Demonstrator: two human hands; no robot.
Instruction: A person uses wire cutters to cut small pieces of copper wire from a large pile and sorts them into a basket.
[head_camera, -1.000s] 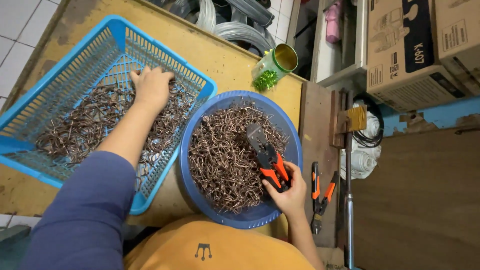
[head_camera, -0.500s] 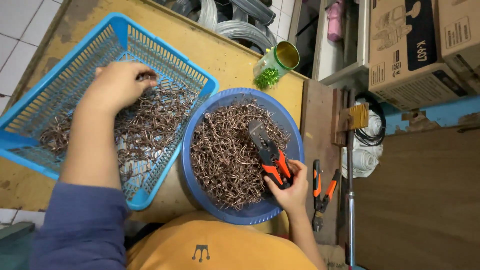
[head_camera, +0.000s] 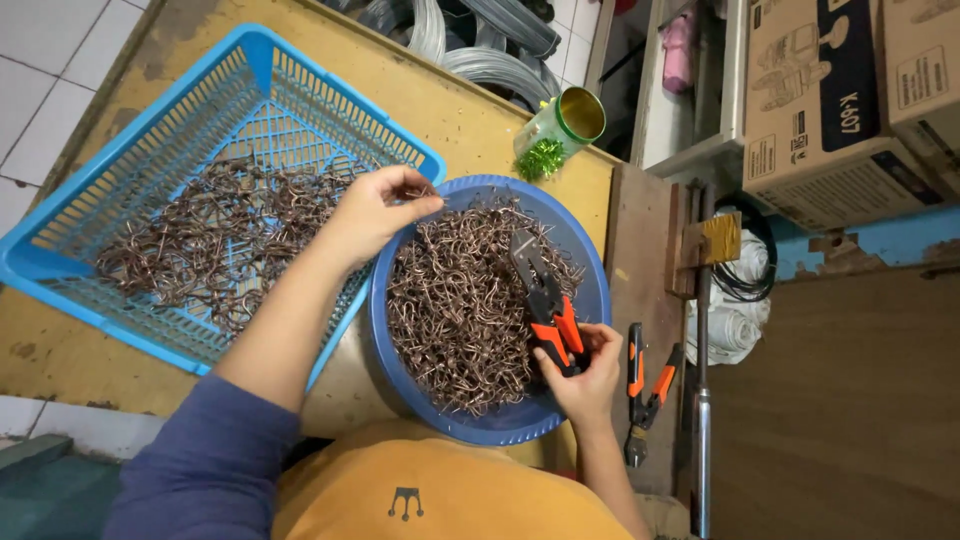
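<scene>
Two containers on bench: blue basket (head_camera: 130, 160) at left edge, thinly covered with bent wire hooks (head_camera: 215, 245); round blue basin (head_camera: 590, 300) at near edge, heaped, most apparently unsorted. Left hand (head_camera: 375, 210) pinches one hook over basin rim. Right hand (head_camera: 580, 375) grips orange-handled pliers (head_camera: 545, 300). Second pliers (head_camera: 645, 385) at right edge.

**One head-worn view, looking straight down**

The single camera sits on the person's head and faces almost straight down the chest onto the worktop (head_camera: 480, 110). It is close: both hands fill the middle, the left hand (head_camera: 375, 210) and right hand (head_camera: 585, 370). The floor shows at the left edge, shelving at the top right. No second view shares the scene.
</scene>
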